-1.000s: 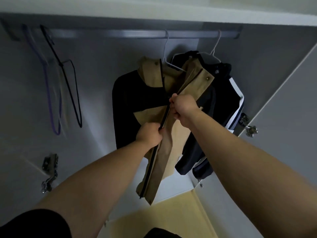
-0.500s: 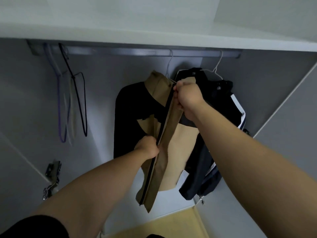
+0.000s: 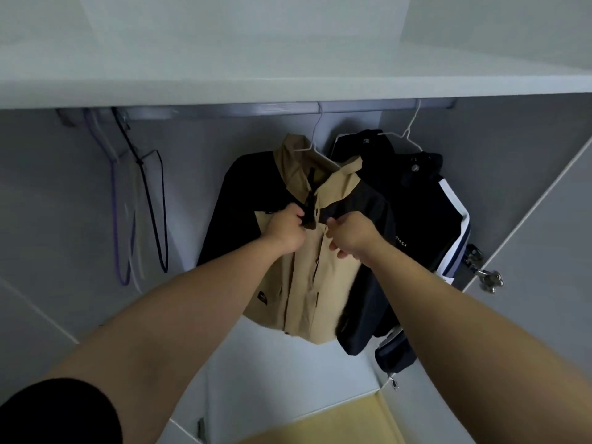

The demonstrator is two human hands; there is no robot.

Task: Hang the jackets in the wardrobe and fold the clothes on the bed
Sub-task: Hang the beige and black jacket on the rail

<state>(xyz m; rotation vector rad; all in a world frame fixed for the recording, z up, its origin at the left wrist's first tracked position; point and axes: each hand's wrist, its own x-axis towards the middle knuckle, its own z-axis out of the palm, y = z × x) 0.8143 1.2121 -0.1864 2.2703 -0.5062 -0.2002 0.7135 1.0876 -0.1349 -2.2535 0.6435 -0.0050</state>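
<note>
Okay, the jacket [image 3: 307, 283] is now closed where we held it open a second ago, left hand [image 3: 285, 232] and right hand [image 3: 349, 235] pinching its chest, hung on the rail [image 3: 256, 108], so hanging looks basically done.

Person, own view, two arms coming in from the lower edge.

Left arm [image 3: 179, 331]: one short sleeve [image 3: 57, 411] shows at the bottom left corner. It is black, plain, matte cloth, with the hem curving round the upper arm. From the hem on, the arm is bare down to the left hand [image 3: 285, 233].

Right arm [image 3: 464, 322]: bare along all that shows, from the right edge to the right hand [image 3: 350, 238]. The upper arm is cut off by the edge, so a sleeve there cannot be told.

Both hands bare. Wide lens: the arms look thick near the camera and taper sharply toward the hands.
</note>
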